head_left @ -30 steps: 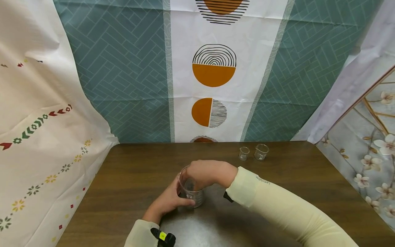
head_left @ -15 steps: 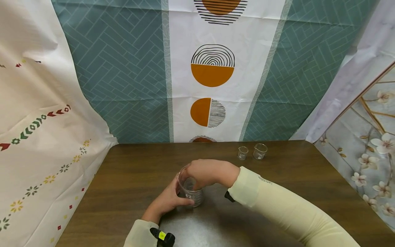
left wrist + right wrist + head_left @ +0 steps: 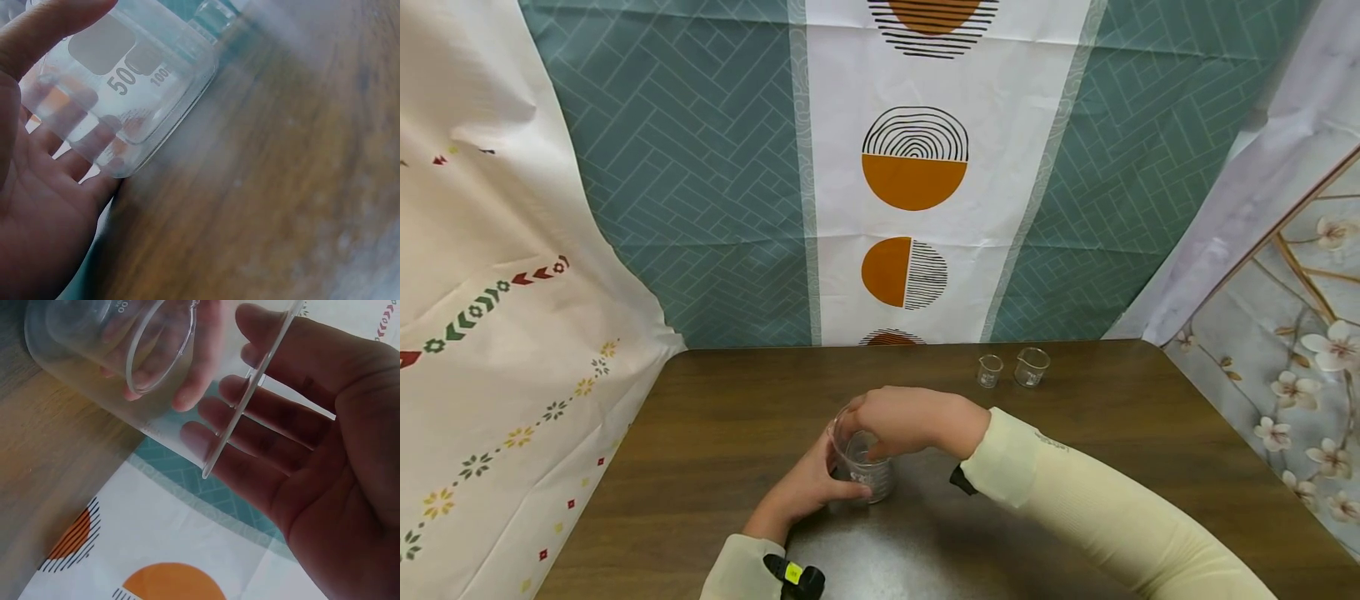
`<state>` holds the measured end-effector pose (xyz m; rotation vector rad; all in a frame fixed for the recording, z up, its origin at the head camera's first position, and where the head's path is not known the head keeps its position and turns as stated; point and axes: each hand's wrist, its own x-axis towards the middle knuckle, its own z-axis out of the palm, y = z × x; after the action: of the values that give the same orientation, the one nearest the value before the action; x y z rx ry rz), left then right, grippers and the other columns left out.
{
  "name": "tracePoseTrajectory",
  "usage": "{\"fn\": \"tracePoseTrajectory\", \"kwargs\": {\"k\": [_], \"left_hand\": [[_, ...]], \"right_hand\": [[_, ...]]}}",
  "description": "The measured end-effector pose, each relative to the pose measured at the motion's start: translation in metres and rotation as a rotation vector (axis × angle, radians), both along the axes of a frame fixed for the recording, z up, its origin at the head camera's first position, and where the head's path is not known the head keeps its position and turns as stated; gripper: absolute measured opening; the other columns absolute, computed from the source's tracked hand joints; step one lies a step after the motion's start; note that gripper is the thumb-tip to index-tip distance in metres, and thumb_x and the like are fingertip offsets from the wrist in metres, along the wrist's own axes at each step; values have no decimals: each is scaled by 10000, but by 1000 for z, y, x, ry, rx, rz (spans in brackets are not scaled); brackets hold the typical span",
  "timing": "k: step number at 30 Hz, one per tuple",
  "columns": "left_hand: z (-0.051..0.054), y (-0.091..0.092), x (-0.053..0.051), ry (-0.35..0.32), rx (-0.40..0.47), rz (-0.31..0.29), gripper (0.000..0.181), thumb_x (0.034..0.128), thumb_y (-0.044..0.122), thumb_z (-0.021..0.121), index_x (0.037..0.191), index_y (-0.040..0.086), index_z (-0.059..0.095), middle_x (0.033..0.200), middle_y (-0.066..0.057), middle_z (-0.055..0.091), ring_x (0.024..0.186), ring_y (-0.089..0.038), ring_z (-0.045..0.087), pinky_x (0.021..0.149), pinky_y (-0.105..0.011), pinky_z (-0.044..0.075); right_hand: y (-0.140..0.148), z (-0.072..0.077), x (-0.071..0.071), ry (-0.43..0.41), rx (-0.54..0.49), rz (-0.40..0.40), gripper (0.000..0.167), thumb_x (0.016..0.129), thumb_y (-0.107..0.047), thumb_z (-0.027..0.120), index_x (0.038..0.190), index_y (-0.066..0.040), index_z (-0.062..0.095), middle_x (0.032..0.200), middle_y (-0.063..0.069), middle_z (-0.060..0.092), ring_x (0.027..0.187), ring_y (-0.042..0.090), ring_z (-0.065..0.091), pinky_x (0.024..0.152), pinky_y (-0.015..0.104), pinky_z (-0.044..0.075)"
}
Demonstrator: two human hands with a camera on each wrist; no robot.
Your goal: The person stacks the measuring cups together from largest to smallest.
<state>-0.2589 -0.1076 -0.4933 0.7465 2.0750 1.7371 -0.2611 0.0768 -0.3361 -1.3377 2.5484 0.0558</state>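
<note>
Near the table's middle stands a large clear glass beaker, marked 500 in the left wrist view. Nested inside is a smaller beaker marked 100. My left hand grips the large beaker from the left, thumb across its near side and fingers behind it. From the right, my right hand reaches over the large beaker's mouth. In the right wrist view its loosely bent fingers pass the rim, and a gap separates them from the inner beaker's rim. It appears to hold nothing.
Two more glass beakers, one small and one wider, stand at the back right of the brown wooden table. Patterned cloths hang behind the table and on both sides.
My right hand has shifted slightly right, its thumb rising a little inside the large beaker's mouth. The left hand and the large beaker stay in place.
</note>
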Motion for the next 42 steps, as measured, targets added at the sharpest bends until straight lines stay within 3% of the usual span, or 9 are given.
{"fn": "tracePoseTrajectory", "kwargs": {"k": [3, 7, 9, 16, 25, 31, 42], "left_hand": [[0, 0, 0, 15, 7, -6, 1106, 752, 165, 833, 1552, 264, 75, 1610, 0, 198, 1449, -253, 276, 1148, -484, 250], [-1, 0, -1, 30, 12, -12, 1084, 750, 156, 833, 1543, 286, 105, 1598, 20, 230, 1434, -242, 301, 1112, -293, 306], [-1, 1, -1, 34, 17, -12, 1076, 747, 150, 834, 1538, 294, 119, 1589, 27, 250, 1425, -240, 315, 1100, -271, 313], [-1, 1, -1, 21, 25, -13, 1097, 741, 153, 839, 1541, 304, 103, 1588, 5, 251, 1452, -260, 269, 1143, -540, 227], [-1, 2, -1, 10, 29, 3, 1107, 713, 145, 858, 1524, 355, 134, 1562, 52, 297, 1438, -202, 296, 1146, -471, 251], [-2, 2, -1, 36, 33, -2, 1090, 719, 132, 852, 1525, 337, 149, 1558, -39, 326, 1433, -256, 308, 1133, -402, 282], [-2, 1, -3, 46, 39, -18, 984, 737, 135, 839, 1499, 245, 227, 1563, -79, 304, 1445, -284, 271, 1129, -558, 246]], "right_hand": [[2, 0, 0, 31, -9, 18, 411, 858, -242, 746, 1255, -227, 641, 1271, -95, 630, 1207, 86, 569, 981, 253, 484], [3, 1, 0, 58, -20, 34, 411, 860, -249, 743, 1258, -228, 639, 1263, -83, 633, 1186, 98, 580, 973, 258, 490], [4, 2, 0, 70, -24, 42, 401, 862, -247, 741, 1250, -224, 644, 1240, -76, 641, 1138, 97, 597, 954, 256, 499], [8, 4, -1, 95, -53, 77, 356, 878, -251, 722, 1224, -196, 657, 1159, -38, 650, 977, 80, 607, 886, 244, 516], [14, 4, -4, 145, -112, 97, 278, 895, -281, 697, 1159, -196, 682, 1050, -41, 633, 846, 48, 584, 795, 213, 511], [17, 7, -4, 154, -129, 76, 290, 911, -296, 673, 1178, -182, 673, 1124, -25, 636, 904, 63, 608, 837, 238, 523], [24, 8, -8, 251, -181, 89, 344, 916, -307, 658, 1224, -159, 631, 1239, 6, 587, 1069, 132, 609, 934, 281, 509]]}}
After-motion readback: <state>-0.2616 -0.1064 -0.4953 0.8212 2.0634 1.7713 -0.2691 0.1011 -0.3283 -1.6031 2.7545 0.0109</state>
